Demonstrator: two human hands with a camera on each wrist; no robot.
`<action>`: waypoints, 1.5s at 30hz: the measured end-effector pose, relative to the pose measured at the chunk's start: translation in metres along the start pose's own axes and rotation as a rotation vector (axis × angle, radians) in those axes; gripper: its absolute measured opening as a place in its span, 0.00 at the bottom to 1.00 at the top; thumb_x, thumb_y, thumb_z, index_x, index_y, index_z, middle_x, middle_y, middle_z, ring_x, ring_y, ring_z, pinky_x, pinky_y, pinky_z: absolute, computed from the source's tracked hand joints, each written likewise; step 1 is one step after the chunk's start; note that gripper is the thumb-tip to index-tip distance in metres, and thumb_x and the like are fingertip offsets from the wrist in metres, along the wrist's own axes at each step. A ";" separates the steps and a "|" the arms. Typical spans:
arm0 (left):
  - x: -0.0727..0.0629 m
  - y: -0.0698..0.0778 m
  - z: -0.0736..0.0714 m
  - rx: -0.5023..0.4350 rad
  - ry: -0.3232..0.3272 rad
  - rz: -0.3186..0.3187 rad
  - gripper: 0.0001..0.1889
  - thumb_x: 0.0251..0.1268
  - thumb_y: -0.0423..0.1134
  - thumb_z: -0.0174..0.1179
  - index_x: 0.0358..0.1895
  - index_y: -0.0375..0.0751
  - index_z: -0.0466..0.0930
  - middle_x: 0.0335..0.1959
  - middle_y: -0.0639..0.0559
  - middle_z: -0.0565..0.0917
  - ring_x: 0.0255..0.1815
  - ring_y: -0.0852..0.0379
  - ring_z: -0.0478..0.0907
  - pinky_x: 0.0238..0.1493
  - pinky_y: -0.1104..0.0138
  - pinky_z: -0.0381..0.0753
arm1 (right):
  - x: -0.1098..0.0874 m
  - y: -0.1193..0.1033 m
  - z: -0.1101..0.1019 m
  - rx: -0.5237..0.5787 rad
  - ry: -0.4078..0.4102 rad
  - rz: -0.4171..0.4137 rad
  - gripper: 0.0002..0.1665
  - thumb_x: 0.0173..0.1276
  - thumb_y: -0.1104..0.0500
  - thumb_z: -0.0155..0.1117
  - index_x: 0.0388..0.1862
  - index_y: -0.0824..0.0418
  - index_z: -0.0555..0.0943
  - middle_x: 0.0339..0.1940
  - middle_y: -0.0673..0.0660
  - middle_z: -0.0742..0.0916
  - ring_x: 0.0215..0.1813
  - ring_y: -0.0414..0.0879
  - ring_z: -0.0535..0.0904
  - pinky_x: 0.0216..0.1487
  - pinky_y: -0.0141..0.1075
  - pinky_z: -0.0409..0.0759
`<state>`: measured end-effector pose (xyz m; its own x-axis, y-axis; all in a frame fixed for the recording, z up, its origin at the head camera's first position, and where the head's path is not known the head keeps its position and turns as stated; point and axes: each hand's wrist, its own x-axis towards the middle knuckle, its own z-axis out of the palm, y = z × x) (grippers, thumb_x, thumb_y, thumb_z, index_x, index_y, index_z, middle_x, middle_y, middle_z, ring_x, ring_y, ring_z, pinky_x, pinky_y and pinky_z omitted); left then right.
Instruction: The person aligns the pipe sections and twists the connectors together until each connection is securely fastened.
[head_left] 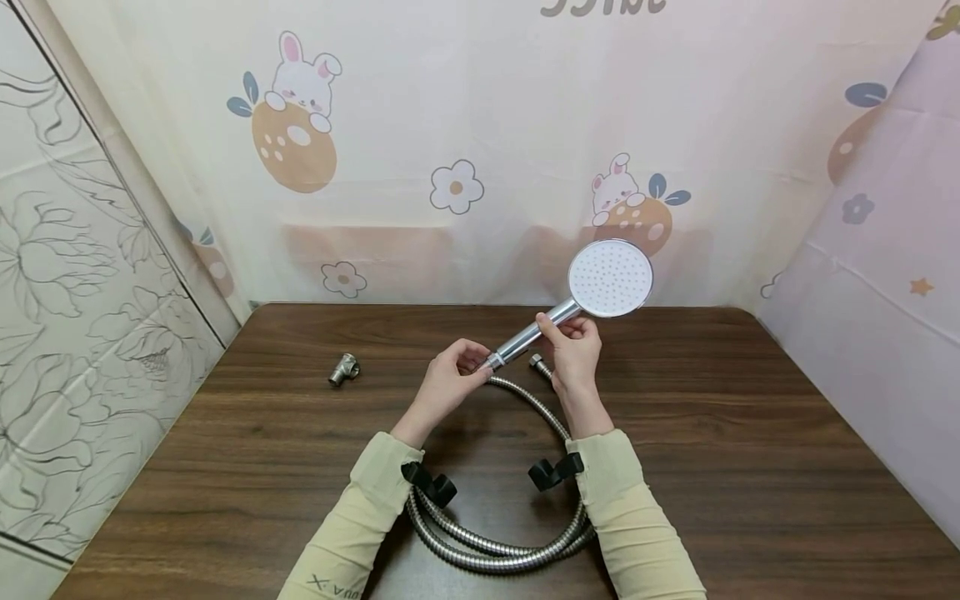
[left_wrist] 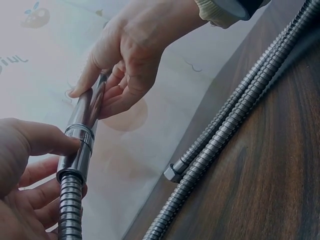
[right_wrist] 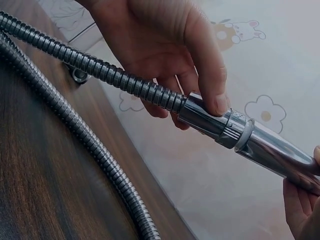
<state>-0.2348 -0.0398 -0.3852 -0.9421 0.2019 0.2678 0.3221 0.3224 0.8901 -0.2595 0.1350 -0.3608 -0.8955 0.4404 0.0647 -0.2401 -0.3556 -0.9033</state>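
A chrome hand shower (head_left: 611, 279) with a round white spray face is held up over the far part of the table, its face toward me. My right hand (head_left: 576, 354) pinches its handle (right_wrist: 275, 155) between thumb and fingers. At the handle's lower end, my left hand (head_left: 446, 383) grips the smooth chrome connector (right_wrist: 202, 111) of a ribbed metal hose (left_wrist: 70, 207), thumb on one side and fingers behind. The connector is in line with the handle, and a pale ring shows where they meet in the right wrist view.
The rest of the hose (head_left: 495, 562) lies coiled on the brown wooden table (head_left: 750, 467) under my forearms. Its other end, with a hex nut (left_wrist: 172, 172), rests near my right hand. A small metal fitting (head_left: 345, 369) lies at the left. A printed curtain (head_left: 510, 108) hangs behind.
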 end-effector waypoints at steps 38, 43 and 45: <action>-0.002 0.004 0.000 0.035 -0.042 -0.056 0.14 0.55 0.38 0.64 0.45 0.44 0.77 0.39 0.52 0.82 0.33 0.58 0.74 0.36 0.66 0.73 | -0.004 -0.006 -0.001 -0.028 -0.015 0.025 0.19 0.52 0.71 0.67 0.32 0.60 0.65 0.26 0.52 0.73 0.25 0.36 0.74 0.38 0.35 0.81; -0.003 0.000 0.002 0.057 -0.070 -0.110 0.16 0.58 0.46 0.60 0.48 0.46 0.76 0.41 0.53 0.81 0.38 0.57 0.75 0.38 0.65 0.74 | -0.005 -0.001 -0.001 -0.012 -0.015 0.018 0.19 0.52 0.71 0.67 0.32 0.61 0.65 0.25 0.52 0.73 0.25 0.36 0.75 0.34 0.32 0.81; -0.004 -0.001 0.002 0.068 -0.093 -0.146 0.17 0.61 0.51 0.56 0.50 0.47 0.76 0.41 0.53 0.81 0.40 0.57 0.75 0.40 0.64 0.74 | -0.004 0.000 -0.001 -0.009 -0.015 0.015 0.19 0.52 0.71 0.67 0.31 0.61 0.65 0.25 0.51 0.74 0.24 0.36 0.75 0.34 0.33 0.81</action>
<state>-0.2316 -0.0389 -0.3877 -0.9676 0.2320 0.0999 0.1915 0.4157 0.8891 -0.2555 0.1342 -0.3612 -0.9045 0.4226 0.0577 -0.2236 -0.3547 -0.9078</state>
